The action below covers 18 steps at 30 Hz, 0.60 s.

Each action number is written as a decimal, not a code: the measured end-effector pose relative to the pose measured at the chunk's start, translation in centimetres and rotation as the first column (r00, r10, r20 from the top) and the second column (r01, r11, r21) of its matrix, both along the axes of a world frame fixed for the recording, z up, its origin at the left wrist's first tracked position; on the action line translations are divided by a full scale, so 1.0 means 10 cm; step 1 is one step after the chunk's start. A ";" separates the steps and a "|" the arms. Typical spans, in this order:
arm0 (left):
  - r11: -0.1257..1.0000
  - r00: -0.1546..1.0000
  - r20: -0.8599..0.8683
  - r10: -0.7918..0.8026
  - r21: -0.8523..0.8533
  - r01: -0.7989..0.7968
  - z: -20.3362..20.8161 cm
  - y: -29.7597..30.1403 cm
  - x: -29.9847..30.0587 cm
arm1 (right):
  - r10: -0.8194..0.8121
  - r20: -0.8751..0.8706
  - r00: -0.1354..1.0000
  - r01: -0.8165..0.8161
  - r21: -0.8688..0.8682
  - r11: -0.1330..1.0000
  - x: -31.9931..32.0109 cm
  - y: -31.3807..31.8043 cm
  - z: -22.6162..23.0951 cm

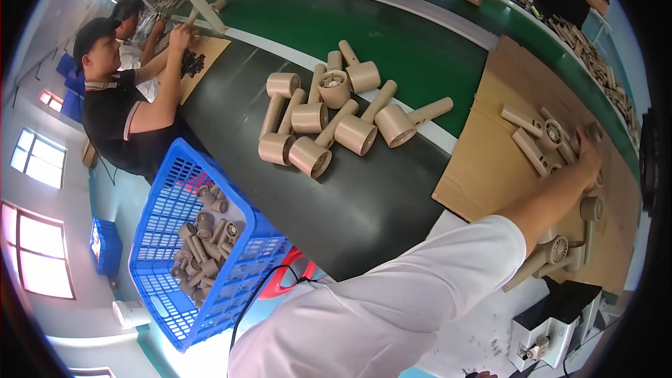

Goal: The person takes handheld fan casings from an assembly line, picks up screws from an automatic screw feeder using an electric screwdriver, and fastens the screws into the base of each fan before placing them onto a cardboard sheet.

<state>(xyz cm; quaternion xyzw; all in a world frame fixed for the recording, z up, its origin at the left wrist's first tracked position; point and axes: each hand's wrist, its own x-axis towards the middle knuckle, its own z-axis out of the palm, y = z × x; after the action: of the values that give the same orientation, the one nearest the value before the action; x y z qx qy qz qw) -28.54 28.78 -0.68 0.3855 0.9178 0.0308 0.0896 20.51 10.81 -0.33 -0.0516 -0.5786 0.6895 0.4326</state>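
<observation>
My left hand (588,153) reaches across a brown cardboard sheet (467,147) at the right. Its fingers curl down over a beige hair dryer housing (594,130), which the hand partly hides. Beside the fingers lie several loose beige pieces: a round-headed housing (553,133) with a finned end, and plain handle tubes (522,119). Nearer me, more housings rest on the cardboard, one with a fan-like grille (557,249). My right hand does not show. On the dark work surface, a cluster of hair dryer housings (355,133) lies at the middle.
A blue plastic crate (255,227) filled with beige parts stands at the left, near a red stool (283,281). A green conveyor belt (420,42) runs behind. Co-workers (129,91) sit at the far left, others opposite. A small black-and-white machine (553,329) sits lower right.
</observation>
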 end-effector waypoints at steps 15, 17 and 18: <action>0.852 0.908 -0.236 -0.346 0.326 0.409 0.01 -2.44 0.61 | 0.115 -0.037 0.993 -0.118 -0.082 0.990 -0.13 0.00 0.11; 0.817 0.868 -0.335 -0.367 0.331 0.473 0.25 -2.72 0.99 | 0.134 0.105 0.985 -0.130 -0.044 0.990 0.03 0.04 0.07; 0.810 0.861 -0.345 -0.375 0.330 0.485 0.43 -2.92 1.05 | 0.124 0.255 0.959 -0.138 0.037 0.990 0.14 0.11 0.04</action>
<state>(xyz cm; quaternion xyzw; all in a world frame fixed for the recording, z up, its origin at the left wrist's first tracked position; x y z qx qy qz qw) -18.03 -0.40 3.66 0.5951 0.7822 0.1476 -0.1104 21.92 11.91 0.10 -0.0885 -0.6496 0.6883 0.3104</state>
